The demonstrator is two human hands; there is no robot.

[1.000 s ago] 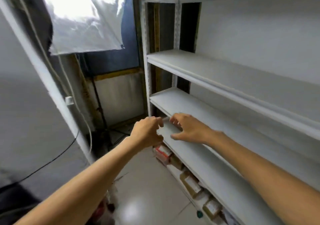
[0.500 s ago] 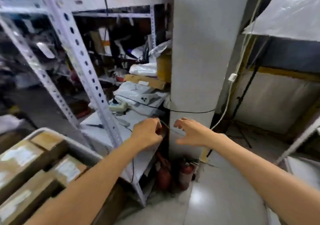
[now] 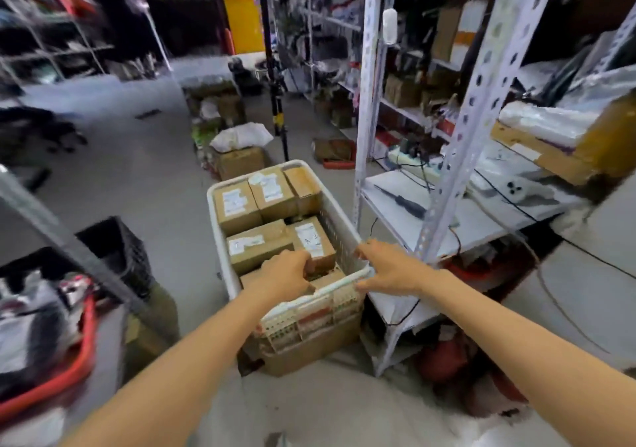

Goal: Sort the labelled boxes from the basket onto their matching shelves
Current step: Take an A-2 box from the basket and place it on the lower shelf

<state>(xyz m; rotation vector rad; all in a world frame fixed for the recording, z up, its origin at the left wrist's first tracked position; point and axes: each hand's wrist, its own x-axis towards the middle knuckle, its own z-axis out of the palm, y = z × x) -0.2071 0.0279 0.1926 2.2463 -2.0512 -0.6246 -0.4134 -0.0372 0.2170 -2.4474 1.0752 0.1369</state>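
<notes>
A white plastic basket [image 3: 215,219] stands on the floor ahead, packed with several brown cardboard boxes with white labels. One labelled box [image 3: 311,236] sits at the near right, another [image 3: 256,245] to its left, and two more [image 3: 235,204] [image 3: 272,190] lie at the far end. My left hand [image 3: 285,274] reaches into the basket with loosely curled fingers touching the near edge of the near-right box, gripping nothing that I can see. My right hand [image 3: 389,267] hovers with relaxed fingers over the basket's near right corner.
A white perforated metal rack [image 3: 370,102] with cluttered shelves stands just right of the basket. A black crate [image 3: 117,250] and a red tub [image 3: 69,371] sit at the left. A cardboard box [image 3: 309,346] lies under the basket, another [image 3: 241,162] beyond it.
My view has swung left from the white shelves, past a pillar, to the basket. Both hands have come down to the basket, the left one now over the boxes.
</notes>
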